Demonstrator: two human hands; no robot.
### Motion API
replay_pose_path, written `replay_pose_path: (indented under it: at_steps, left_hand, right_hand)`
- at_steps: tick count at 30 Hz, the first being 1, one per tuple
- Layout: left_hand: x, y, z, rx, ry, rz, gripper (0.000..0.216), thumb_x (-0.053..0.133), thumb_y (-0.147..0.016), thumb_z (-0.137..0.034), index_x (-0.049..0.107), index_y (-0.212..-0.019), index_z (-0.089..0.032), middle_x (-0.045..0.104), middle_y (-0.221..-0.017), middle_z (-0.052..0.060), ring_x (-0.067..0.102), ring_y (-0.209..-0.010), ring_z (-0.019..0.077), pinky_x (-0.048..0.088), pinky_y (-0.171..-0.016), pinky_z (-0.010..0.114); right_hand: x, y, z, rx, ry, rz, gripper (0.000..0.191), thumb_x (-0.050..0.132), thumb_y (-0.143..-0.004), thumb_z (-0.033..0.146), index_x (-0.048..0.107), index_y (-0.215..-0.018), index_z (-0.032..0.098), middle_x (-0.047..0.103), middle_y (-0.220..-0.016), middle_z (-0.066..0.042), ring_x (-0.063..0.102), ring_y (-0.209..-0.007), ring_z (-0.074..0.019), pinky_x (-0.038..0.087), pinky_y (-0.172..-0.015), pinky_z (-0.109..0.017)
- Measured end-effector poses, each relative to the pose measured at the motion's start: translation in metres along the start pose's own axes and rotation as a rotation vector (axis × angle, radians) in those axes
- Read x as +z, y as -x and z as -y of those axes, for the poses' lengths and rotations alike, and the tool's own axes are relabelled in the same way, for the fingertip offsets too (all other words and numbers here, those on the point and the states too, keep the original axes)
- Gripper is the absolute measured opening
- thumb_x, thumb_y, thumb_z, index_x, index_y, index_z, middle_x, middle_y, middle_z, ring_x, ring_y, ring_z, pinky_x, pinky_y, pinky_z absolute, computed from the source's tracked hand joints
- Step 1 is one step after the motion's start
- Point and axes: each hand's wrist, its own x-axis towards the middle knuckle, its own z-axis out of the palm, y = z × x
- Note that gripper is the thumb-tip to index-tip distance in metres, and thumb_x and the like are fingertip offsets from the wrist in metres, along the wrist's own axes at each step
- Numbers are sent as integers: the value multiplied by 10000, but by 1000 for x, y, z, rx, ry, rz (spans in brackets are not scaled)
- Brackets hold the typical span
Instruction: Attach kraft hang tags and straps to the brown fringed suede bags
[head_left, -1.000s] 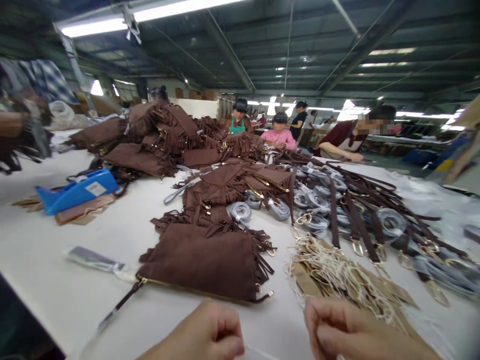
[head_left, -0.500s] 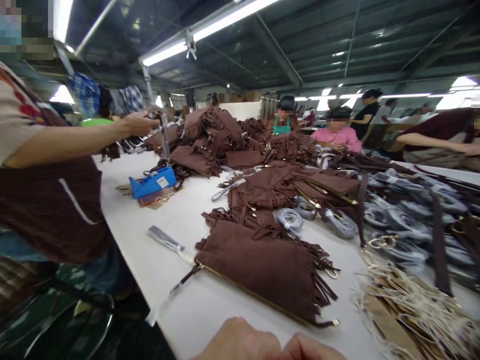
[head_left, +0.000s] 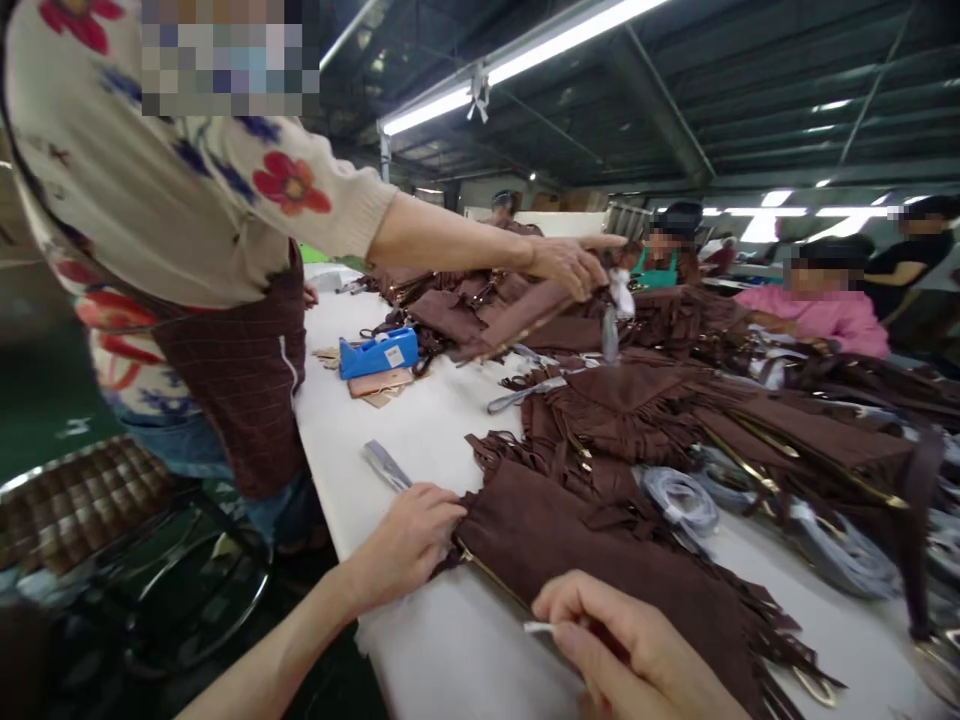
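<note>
A dark brown fringed bag [head_left: 600,550] lies flat on the white table [head_left: 435,640], its gold zipper along the near edge. My left hand [head_left: 409,540] is closed at the bag's left corner, by the zipper end; the fingertips are partly hidden. Over the near edge of the bag, my right hand [head_left: 630,640] pinches a thin white cord [head_left: 537,628] between thumb and forefinger. Beyond the left hand, a grey plastic-wrapped strap [head_left: 386,465] sticks out onto the table.
A blue tape dispenser [head_left: 379,352] stands farther left. Other brown fringed bags [head_left: 622,400] and coiled wrapped straps [head_left: 679,500] cover the table beyond. At left, a co-worker [head_left: 247,230] reaches across with a brown bag. A stool [head_left: 82,510] is at lower left.
My view has swung left. My hands have come up from the bottom edge, the left to the bag's corner, the right now with a white cord. The co-worker's arm reaches farther right.
</note>
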Motion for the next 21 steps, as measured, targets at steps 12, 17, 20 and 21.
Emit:
replay_pose_path:
  at_steps: [12, 17, 20, 21]
  left_hand:
    - [8, -1, 6, -85, -292, 100, 224, 396, -808, -4, 532, -881, -165, 583, -931, 84, 524, -873, 237, 463, -802, 375]
    - [-2, 3, 7, -127, -86, 129, 332, 386, -792, 21, 542, -1006, -177, 590, -974, 59, 547, -906, 195, 464, -833, 313]
    - [-5, 0, 8, -126, -19, 169, 245, 434, -809, -20, 575, -918, -189, 590, -919, 44, 559, -899, 190, 461, -819, 292]
    - [-5, -1, 8, -134, -9, 172, 187, 462, -819, -48, 577, -866, -187, 587, -894, 39, 561, -883, 189, 461, -804, 286]
  right_hand:
    - [26, -96, -5, -193, 331, 97, 175, 375, -930, 163, 456, -785, 218, 598, -812, -19, 562, -762, -177, 416, -707, -291]
    - [24, -101, -11, -170, 307, 51, 191, 403, -927, 149, 484, -765, 208, 592, -782, -11, 561, -745, -166, 400, -685, -273]
    - [27, -106, -10, -201, 366, 2, 195, 431, -914, 147, 486, -738, 208, 585, -778, -15, 558, -735, -167, 394, -672, -272]
    - [28, -108, -11, -206, 379, -15, 194, 435, -913, 149, 492, -738, 208, 587, -776, -16, 559, -730, -168, 394, -671, -273]
